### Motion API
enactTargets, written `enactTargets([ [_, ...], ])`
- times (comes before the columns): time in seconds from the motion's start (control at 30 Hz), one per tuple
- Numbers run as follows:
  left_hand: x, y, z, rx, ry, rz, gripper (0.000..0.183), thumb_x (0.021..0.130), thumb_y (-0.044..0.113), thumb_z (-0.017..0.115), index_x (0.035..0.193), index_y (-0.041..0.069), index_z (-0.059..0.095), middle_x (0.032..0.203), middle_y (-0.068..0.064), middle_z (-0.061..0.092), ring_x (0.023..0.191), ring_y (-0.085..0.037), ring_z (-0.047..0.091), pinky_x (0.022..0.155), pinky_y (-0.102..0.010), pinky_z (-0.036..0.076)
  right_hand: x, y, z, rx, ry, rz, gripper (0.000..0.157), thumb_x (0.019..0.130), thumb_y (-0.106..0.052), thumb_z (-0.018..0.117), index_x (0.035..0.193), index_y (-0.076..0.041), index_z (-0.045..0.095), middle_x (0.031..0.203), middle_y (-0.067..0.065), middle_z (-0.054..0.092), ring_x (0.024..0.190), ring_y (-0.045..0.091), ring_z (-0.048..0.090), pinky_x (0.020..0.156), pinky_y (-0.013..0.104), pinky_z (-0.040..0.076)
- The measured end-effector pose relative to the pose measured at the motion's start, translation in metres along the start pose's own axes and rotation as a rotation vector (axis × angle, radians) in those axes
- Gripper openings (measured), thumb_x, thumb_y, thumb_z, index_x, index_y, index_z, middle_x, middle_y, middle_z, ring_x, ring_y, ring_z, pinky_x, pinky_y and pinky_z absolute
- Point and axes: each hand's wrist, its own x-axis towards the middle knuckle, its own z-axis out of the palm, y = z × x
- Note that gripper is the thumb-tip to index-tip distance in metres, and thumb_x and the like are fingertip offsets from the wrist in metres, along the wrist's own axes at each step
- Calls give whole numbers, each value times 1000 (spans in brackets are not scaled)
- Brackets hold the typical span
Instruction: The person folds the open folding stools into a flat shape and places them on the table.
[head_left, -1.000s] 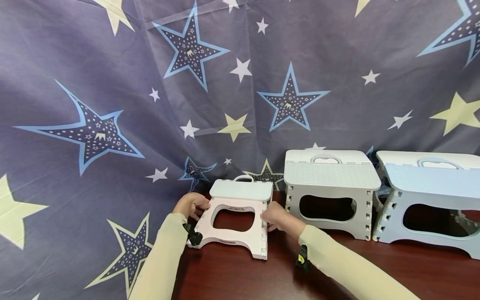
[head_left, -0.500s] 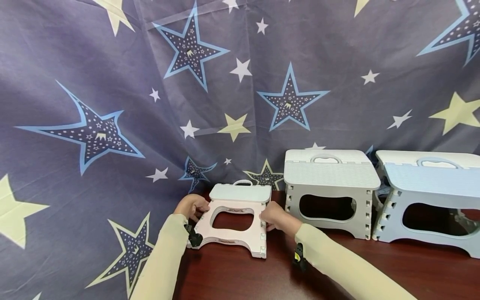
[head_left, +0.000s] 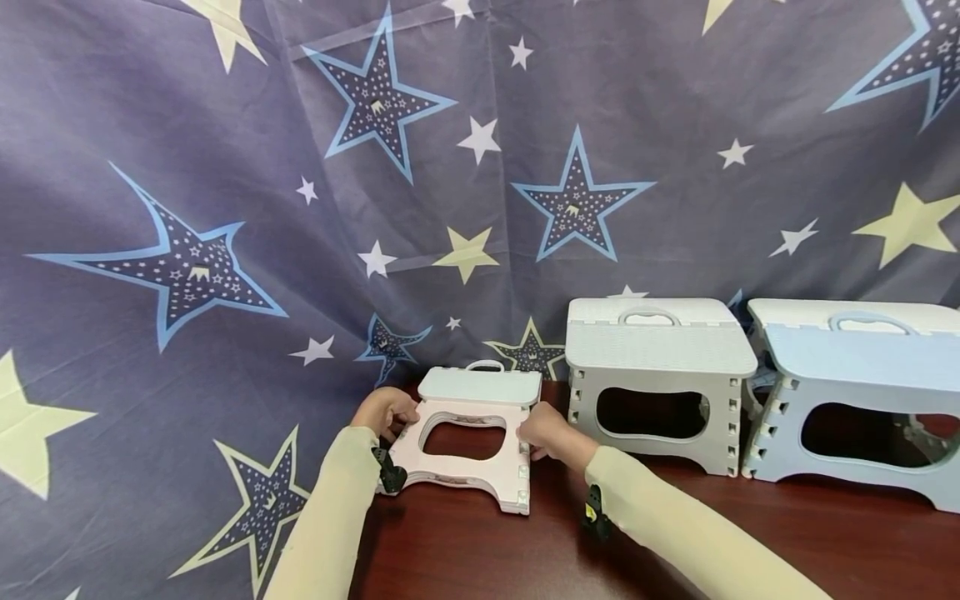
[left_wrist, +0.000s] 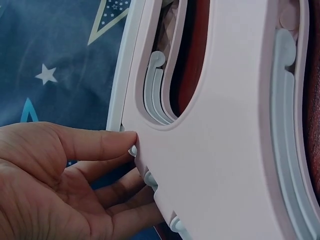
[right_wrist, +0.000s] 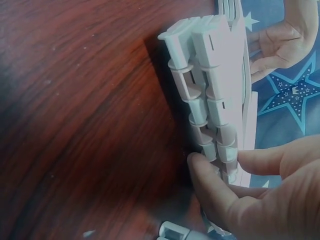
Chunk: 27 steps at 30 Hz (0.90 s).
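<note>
A pale pink folding step stool [head_left: 480, 469] lies folded flat on the dark red-brown table [head_left: 450, 550], its whitish top panel [head_left: 480, 386] and carry handle [head_left: 487, 364] at the far side. My left hand [head_left: 385, 411] holds its left edge. In the left wrist view the thumb [left_wrist: 100, 144] presses the pink panel's edge, and the other fingers reach behind, partly hidden. On the opposite edge my right hand [head_left: 551, 432] grips the stool. The right wrist view has thumb and fingers on either side of the hinged edge [right_wrist: 212, 100], with folded layers stacked together.
To the right stands an unfolded grey step stool [head_left: 660, 346], and beside it an unfolded light blue one [head_left: 862, 358]. A star-patterned cloth [head_left: 300, 208] hangs behind and along the left side, close to my left arm.
The folded stool's far end has tipped down slightly, so its top panel and handle sit lower. Both hands have kept their holds on its edges.
</note>
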Motion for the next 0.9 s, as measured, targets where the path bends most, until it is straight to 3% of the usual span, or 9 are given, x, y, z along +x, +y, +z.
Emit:
enactTargets([
  [0.13,-1,1,0,-12,29,6,39,97,-1,53,135,-4,52,68,2,41,92,-24,55,104,-55,51,2,1,0,-16,10,-19,11,93,3,57,84,0,53,70,4,45,64,18,61,68,41,64],
  [0.43,-5,2,1,-4,19,3,49,98,0,53,146,-5,45,115,-18,49,107,-32,55,106,-54,50,5,5,1,-160,41,-85,12,90,-1,60,79,-1,56,76,8,56,67,28,73,58,37,63],
  [0.63,-4,0,1,-19,22,6,50,99,1,54,147,-5,45,136,-28,49,120,-38,55,106,-55,49,7,7,0,-172,42,-88,10,90,-2,62,81,0,57,79,10,60,64,29,74,58,37,63],
  [0.9,-3,-1,0,-27,24,7,50,99,2,56,147,-4,45,134,-26,51,116,-36,57,105,-54,51,7,7,-1,-118,17,-68,15,89,0,63,77,-3,55,65,5,52,63,24,70,61,37,63],
])
